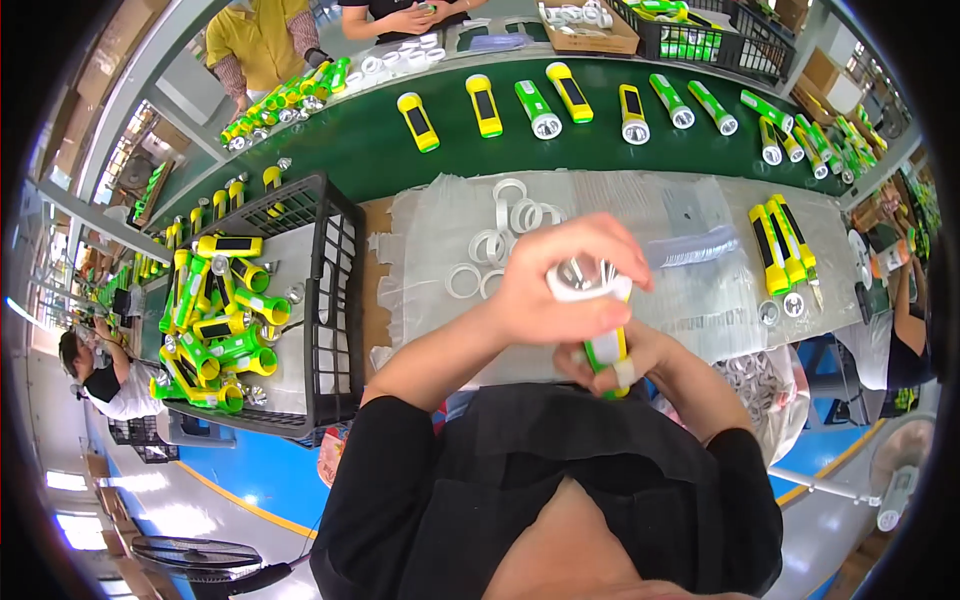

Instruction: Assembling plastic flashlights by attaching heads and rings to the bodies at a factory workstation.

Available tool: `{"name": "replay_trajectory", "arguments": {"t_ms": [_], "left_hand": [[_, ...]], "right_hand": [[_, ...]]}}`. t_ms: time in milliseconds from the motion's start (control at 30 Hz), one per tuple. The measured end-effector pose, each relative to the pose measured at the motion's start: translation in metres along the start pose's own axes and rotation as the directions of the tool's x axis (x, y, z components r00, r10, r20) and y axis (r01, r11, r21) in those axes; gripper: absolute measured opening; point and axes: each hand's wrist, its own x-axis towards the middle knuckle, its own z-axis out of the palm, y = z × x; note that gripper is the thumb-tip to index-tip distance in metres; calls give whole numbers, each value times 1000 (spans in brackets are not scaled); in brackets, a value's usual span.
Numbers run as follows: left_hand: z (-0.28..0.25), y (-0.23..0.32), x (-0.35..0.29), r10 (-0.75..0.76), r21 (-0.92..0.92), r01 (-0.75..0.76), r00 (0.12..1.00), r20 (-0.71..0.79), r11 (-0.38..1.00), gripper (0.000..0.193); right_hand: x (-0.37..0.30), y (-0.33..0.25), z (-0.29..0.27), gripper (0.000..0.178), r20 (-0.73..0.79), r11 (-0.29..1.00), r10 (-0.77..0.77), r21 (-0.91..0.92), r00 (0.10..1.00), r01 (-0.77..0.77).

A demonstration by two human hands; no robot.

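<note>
A green and yellow flashlight (606, 348) stands upright in front of my chest, its lamp end up. My right hand (640, 358) is closed around the lower part of its body. My left hand (555, 275) curls over the top, fingers wrapped about the white ring (580, 292) at the shiny reflector (585, 272). Whether the ring sits fully against the body is hidden by my fingers. Beyond my left hand, several loose white rings (486, 246) lie on the plastic-covered table (420, 215). Clear plastic pieces (695, 246) lie to the right of them.
At left stands a black crate (335, 300) full of flashlight bodies (215, 330). A few flashlights (780, 245) lie together at the table's right. Across the far side runs a green conveyor belt (370, 150) with spaced flashlights (570, 92). Co-workers (262, 45) stand beyond it.
</note>
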Motion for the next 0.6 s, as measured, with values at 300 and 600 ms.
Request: {"name": "replay_trajectory", "arguments": {"t_ms": [300,600], "left_hand": [[-151,-46,15,139,862,261,926,-351,434,18],[-290,-152,3,-123,786,31,983,-136,-618,25]], "right_hand": [[-43,-33,-118,46,-396,174,-848,-836,352,-521],[-269,-28,-191,57,-664,123,-746,-56,-55,-991]]}}
